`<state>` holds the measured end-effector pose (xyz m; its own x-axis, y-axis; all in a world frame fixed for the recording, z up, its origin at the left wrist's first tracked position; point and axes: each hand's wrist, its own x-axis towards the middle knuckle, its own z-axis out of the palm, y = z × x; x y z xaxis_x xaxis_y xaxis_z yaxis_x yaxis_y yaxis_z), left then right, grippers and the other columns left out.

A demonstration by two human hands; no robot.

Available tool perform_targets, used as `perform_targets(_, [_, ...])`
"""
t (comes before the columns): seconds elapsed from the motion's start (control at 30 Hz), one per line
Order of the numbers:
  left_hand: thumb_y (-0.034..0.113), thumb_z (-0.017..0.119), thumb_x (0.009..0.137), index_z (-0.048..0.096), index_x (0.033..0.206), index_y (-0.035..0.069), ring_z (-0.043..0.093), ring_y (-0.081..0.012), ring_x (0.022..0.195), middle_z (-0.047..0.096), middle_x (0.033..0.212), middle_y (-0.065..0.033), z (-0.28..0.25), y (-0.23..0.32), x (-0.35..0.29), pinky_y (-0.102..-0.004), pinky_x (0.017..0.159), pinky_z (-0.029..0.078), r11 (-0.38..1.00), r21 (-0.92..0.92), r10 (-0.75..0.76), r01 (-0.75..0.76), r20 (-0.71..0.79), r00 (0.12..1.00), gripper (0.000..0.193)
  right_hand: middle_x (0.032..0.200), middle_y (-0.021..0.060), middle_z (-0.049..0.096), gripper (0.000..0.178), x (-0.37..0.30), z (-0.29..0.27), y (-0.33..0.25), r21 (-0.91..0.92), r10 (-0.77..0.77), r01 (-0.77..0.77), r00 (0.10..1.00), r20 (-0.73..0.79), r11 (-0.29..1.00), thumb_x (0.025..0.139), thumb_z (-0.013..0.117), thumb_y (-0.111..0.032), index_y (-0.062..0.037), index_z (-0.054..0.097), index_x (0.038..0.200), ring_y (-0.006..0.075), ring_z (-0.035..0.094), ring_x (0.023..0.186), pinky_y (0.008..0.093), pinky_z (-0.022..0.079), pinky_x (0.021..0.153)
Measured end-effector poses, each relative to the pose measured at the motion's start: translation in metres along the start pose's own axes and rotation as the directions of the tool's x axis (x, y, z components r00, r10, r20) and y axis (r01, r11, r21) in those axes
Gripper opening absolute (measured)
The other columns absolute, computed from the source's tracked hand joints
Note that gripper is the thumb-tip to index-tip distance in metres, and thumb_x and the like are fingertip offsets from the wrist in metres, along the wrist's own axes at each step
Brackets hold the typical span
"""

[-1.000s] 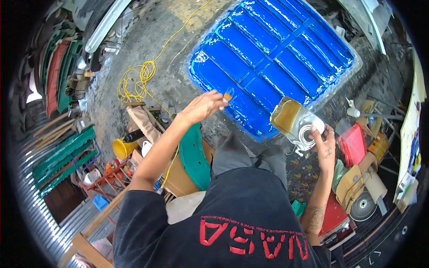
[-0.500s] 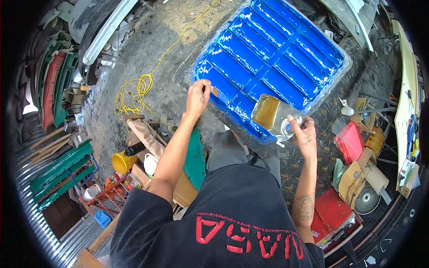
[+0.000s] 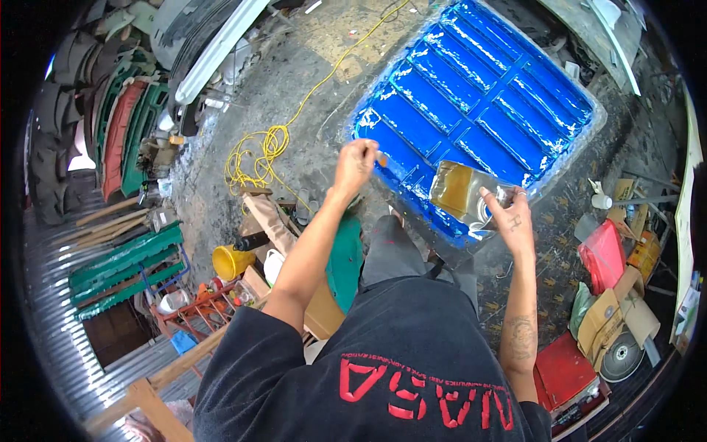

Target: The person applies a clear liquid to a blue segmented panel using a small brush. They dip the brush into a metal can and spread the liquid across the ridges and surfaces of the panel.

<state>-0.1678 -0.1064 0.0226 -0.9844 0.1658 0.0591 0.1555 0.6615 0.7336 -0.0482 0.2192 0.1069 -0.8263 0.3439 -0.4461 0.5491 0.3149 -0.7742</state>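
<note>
A large blue ribbed panel (image 3: pixel 471 96), glossy and streaked with white along its ridges, lies in front of me. My right hand (image 3: pixel 508 214) grips a clear plastic container (image 3: pixel 480 193), tilted over the panel's near right part. Amber liquid (image 3: pixel 452 188) shows inside, toward the container's left end. At the panel's near left edge is my left hand (image 3: pixel 356 168), its fingers pinched together. A small orange-brown bit shows beside those fingertips; whether they hold it, and what it is, I cannot make out.
A yellow cable (image 3: pixel 269 151) lies coiled on the stained floor at the left. Near it are a yellow bucket (image 3: pixel 227 262) and a red ladder-like frame (image 3: pixel 199 313). Cardboard (image 3: pixel 600 317), a red bag (image 3: pixel 604 258) and a red box (image 3: pixel 563 372) sit at the right.
The whole view has shifted, so the surroundings appear farther right. My right hand keeps the container tilted over the panel, and my left hand stays by the near left edge, fingers still pinched.
</note>
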Motion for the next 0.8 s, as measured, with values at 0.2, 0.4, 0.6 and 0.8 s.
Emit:
perform_targets(0.2, [0.016,0.066,0.098,0.074,0.103,0.001,0.057,-0.0054,0.067,0.068,0.076,-0.0008,-0.039,0.029,0.000,-0.0248,0.060,0.046,0.951,-0.282,-0.115,0.125,0.054,0.992,0.018,0.097,0.0179,0.068,0.070,-0.002,0.032,0.001,0.115,0.034,-0.034,0.999,0.010,0.993,0.082,0.081,-0.035,0.0136,0.050,0.122,0.0207,0.070,0.078,0.0327,0.060,0.057])
perform_targets(0.4, [0.007,0.067,0.095,0.072,0.101,0.002,0.062,-0.0116,0.072,0.073,0.091,-0.0056,-0.018,0.052,-0.006,-0.0283,0.062,0.048,0.939,-0.310,0.236,-0.151,0.260,0.936,0.010,0.097,0.0240,0.071,0.080,-0.007,0.071,-0.020,-0.082,0.082,-0.088,0.993,-0.085,0.993,0.077,0.081,-0.050,0.0136,0.053,0.116,0.0270,0.073,0.084,0.0366,0.057,0.075])
perform_targets(0.6, [0.012,0.065,0.097,0.073,0.106,0.001,0.060,-0.0096,0.070,0.071,0.085,-0.0033,-0.017,-0.003,-0.002,-0.0272,0.065,0.048,0.877,-0.477,0.088,0.056,0.274,0.958,0.016,0.095,0.0235,0.071,0.078,-0.015,0.098,-0.047,-0.012,0.133,-0.135,0.988,-0.083,0.991,0.077,0.081,-0.050,0.0129,0.054,0.114,0.0283,0.071,0.080,0.0374,0.055,0.078])
perform_targets(0.8, [0.023,0.065,0.099,0.075,0.108,0.002,0.057,-0.0066,0.067,0.069,0.079,-0.0017,-0.039,-0.055,0.020,-0.0225,0.063,0.045,0.770,-0.482,-0.266,0.418,0.353,0.897,0.024,0.092,0.0171,0.067,0.075,-0.021,0.116,-0.023,-0.017,0.086,-0.090,0.981,-0.171,0.996,0.078,0.080,-0.047,0.0130,0.055,0.116,0.0210,0.064,0.079,0.0344,0.051,0.071])
